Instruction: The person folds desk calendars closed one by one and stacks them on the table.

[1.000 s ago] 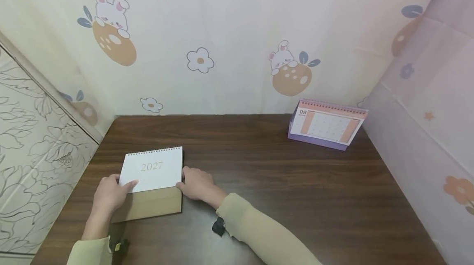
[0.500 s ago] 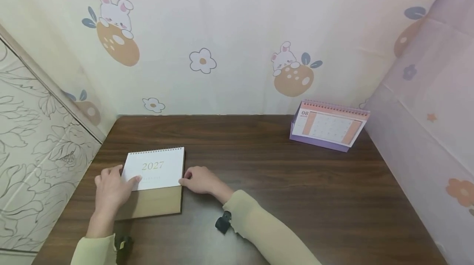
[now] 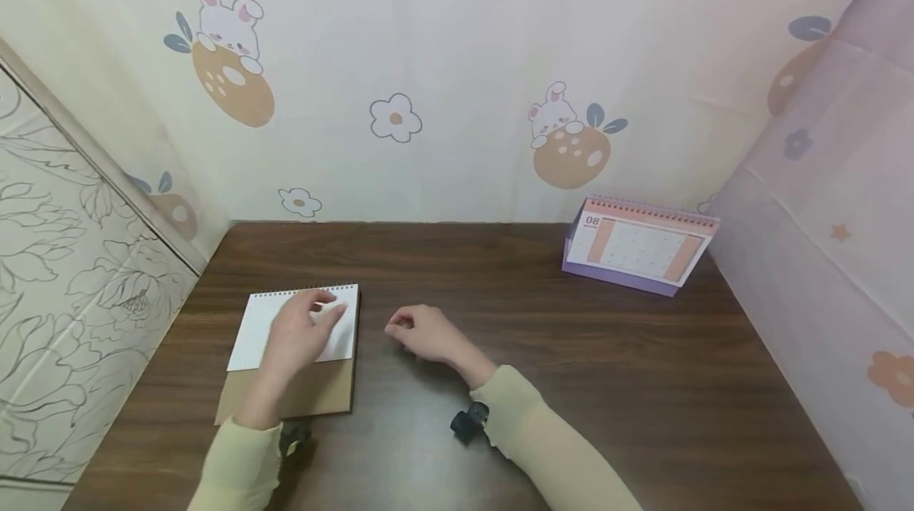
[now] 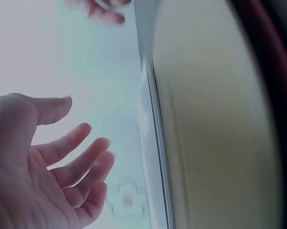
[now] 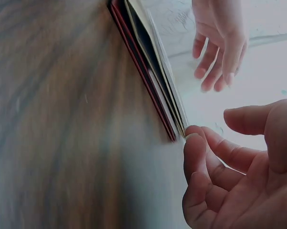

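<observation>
The white-paged calendar [image 3: 324,378] lies on the table [image 3: 514,313] beneath the left hand [image 3: 296,335], which is the nearer one; the page's long axis runs left to right, spiral binding [image 3: 266,294] on the side away from the wrist. That hand holds nothing, fingers loosely bent, thumb apart. The right hand [image 3: 431,335], just beside the calendar's right edge, also holds nothing, fingers loosely curled.

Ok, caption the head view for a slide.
Left hand over a white spiral-bound pad, right hand beside it, purple-based calendar standing at back right.
</observation>
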Demonstrator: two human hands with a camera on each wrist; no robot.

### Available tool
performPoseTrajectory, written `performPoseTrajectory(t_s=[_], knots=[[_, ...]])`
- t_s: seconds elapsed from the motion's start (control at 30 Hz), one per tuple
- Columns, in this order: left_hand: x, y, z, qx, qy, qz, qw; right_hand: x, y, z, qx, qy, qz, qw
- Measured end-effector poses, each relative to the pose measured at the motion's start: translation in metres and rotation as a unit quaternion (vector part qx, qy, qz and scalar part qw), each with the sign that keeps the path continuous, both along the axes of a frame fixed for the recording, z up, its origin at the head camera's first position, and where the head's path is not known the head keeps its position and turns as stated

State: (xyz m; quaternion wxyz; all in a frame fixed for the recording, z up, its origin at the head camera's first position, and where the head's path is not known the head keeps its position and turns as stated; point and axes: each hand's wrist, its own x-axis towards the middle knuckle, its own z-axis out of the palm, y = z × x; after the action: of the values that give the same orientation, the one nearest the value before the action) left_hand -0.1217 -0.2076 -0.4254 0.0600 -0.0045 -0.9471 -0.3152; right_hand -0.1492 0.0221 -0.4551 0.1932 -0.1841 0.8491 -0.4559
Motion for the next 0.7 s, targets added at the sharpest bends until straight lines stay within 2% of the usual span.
performPoseTrajectory(t_s=[0.17,0.33,0.5,0.7], knots=[[-0.014,0.044,-0.004,0.017,0.006,-0.052,0.9985,-0.007,0.030,0.001,0.006,0.013,-0.023,0.9996],[-0.028,0.088,-0.014,0.032,-0.019,-0.095,0.9948,-0.011,0.064,-0.001,-0.003,0.012,-0.072,0.9973],[-0.040,0.127,-0.017,0.064,-0.055,-0.142,0.9863,-0.014,0.107,0.004,-0.012,0.032,-0.126,0.9915],[-0.058,0.166,-0.013,0.108,-0.081,-0.183,0.9738,-0.011,0.179,0.007,0.023,0.077,-0.187,0.9791]])
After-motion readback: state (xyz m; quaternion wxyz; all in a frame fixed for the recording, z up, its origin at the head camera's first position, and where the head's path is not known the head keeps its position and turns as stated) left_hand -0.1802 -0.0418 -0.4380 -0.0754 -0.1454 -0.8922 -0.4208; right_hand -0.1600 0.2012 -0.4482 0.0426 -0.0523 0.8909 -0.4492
